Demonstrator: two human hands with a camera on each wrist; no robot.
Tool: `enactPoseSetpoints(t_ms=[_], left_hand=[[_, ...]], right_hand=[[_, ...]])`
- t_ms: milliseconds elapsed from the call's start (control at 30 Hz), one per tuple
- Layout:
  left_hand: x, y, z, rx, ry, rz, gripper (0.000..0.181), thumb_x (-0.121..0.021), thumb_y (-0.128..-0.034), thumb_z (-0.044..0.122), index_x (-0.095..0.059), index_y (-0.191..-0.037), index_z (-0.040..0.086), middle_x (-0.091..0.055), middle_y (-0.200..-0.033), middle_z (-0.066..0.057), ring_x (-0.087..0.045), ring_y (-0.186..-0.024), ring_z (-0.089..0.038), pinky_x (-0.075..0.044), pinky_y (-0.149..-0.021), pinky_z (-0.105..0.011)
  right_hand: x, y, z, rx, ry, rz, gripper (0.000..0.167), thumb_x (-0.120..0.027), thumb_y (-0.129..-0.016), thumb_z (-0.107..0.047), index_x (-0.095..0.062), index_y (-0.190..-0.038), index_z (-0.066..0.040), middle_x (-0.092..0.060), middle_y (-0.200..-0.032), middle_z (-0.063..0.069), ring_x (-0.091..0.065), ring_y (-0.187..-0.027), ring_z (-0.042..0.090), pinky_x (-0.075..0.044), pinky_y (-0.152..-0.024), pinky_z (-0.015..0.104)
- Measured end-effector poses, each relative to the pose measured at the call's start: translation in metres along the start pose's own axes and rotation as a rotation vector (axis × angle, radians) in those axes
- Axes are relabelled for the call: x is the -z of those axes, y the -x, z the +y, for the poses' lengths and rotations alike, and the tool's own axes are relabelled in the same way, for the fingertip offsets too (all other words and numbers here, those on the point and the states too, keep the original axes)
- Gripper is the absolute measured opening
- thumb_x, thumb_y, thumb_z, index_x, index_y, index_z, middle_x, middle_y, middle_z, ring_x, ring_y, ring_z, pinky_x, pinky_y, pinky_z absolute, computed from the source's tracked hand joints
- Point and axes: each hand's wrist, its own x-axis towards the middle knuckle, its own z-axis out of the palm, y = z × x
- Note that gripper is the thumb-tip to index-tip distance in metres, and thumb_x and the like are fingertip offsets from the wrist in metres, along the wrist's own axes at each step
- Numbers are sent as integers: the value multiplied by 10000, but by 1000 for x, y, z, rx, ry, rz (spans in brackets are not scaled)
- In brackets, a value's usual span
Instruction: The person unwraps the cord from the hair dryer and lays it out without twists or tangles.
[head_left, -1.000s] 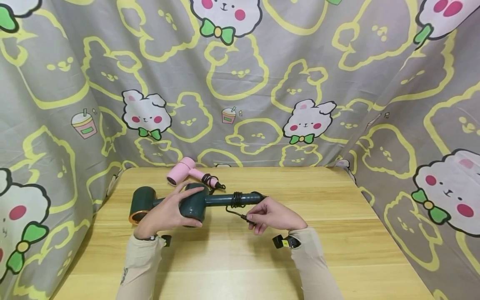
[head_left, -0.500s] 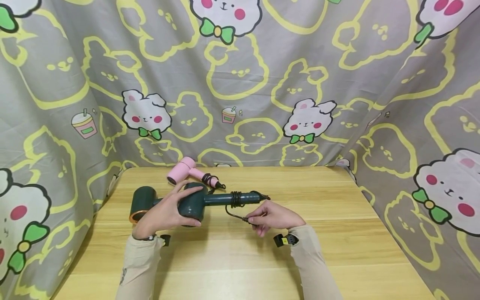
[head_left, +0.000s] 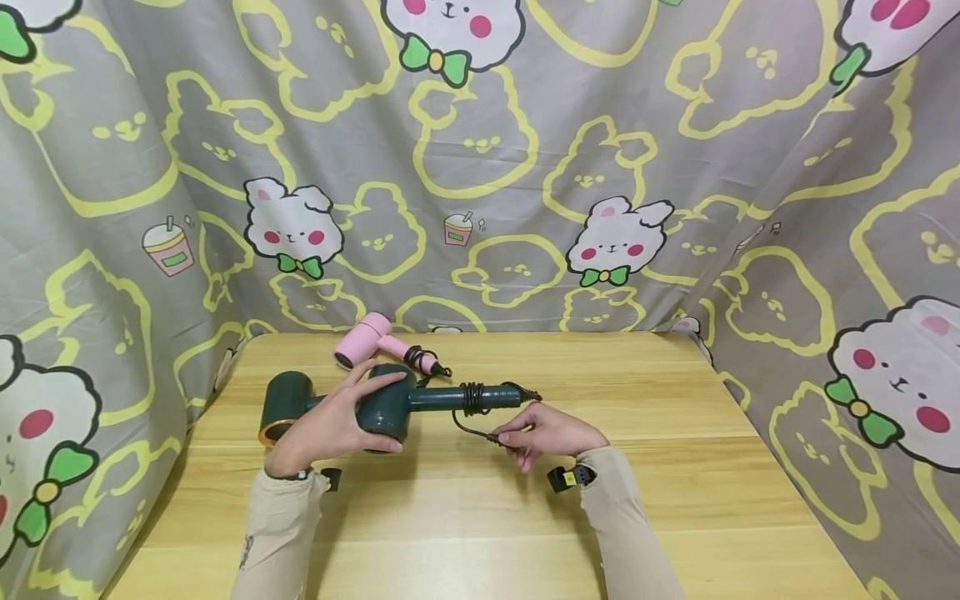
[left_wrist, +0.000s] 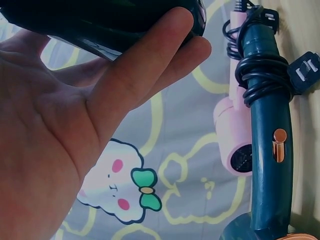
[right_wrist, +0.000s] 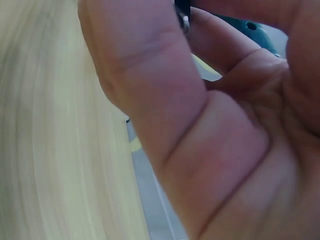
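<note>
My left hand (head_left: 330,429) grips the barrel of a dark green hair dryer (head_left: 386,410), its fingers above and its thumb below. Its handle points right, with black cord (head_left: 474,398) coiled around it. A free length of that cord hangs in a curve to my right hand (head_left: 555,433), which pinches the plug end. In the right wrist view, a black piece of the plug (right_wrist: 184,12) with a metal prong shows between the fingers; most of it is hidden. Beside my left hand lies a second green hair dryer (head_left: 287,400) with a copper rim, partly covered by that hand.
A pink hair dryer (head_left: 367,337) lies farther back on the wooden table (head_left: 637,517), its cord wound round the handle. The second green dryer's handle (left_wrist: 270,175), with a copper switch, fills the right of the left wrist view. Patterned curtains (head_left: 480,167) enclose the table.
My right hand has drawn the plug end slightly right and down from the handle, uncovering the handle's tip. The left hand keeps its grip on the green hair dryer, almost unmoved.
</note>
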Motion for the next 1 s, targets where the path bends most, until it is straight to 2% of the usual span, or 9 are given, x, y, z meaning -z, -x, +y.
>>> enactPoseSetpoints(t_ms=[100,233,467,600,733,833,1000], left_hand=[[0,0,0,0,1,0,975,-973,-662,462,-521,-1514,318,-260,-1668,-152,-540,-1309,-454,-544,-949,-548],[0,1,-1,-3,-5,-1,986,-953,-656,536,-519,-1515,321,-255,-1669,-154,-550,-1296,-449,-548,-943,-541],[0,0,0,-13,3,1,979,-973,-661,461,-521,-1516,308,-264,-1665,-162,-544,-1304,-453,-545,-945,-539],[1,0,0,-15,7,2,987,-966,-654,500,-522,-1515,312,-261,-1669,-152,-535,-1318,-453,-542,-954,-540],[1,0,0,-11,15,-3,996,-948,-651,555,-520,-1517,313,-259,-1670,-146,-534,-1321,-455,-542,-954,-542],[1,0,0,-7,16,-5,989,-956,-655,529,-520,-1516,315,-259,-1669,-149,-534,-1319,-459,-545,-949,-542],[1,0,1,-6,22,-9,986,-968,-660,481,-517,-1519,304,-267,-1661,-153,-539,-1308,-461,-547,-940,-540]], right_hand=[[1,-1,2,-9,-10,1,345,-616,-1044,-179,-697,-1270,69,-698,-996,339,-673,-636,103,-632,-679,369],[2,-2,5,-26,-22,10,340,-618,-1040,-172,-700,-1262,72,-702,-1003,325,-674,-634,99,-631,-681,348],[3,-4,8,-40,-11,35,310,-578,-1057,-147,-725,-1212,77,-686,-1191,296,-673,-633,98,-631,-684,347],[4,-5,10,-57,-31,60,303,-573,-1051,-124,-712,-1238,70,-702,-1080,321,-673,-628,99,-633,-701,395],[4,-6,13,-82,-76,101,292,-587,-1037,-108,-705,-1250,52,-713,-1007,325,-656,-624,91,-615,-659,321],[3,-7,14,-96,-102,139,286,-591,-1037,-119,-707,-1246,37,-722,-1012,318,-633,-635,88,-563,-616,245],[7,-8,19,-87,-101,209,260,-612,-1028,-154,-721,-1201,6,-737,-1002,275,-601,-656,99,-498,-610,236]])
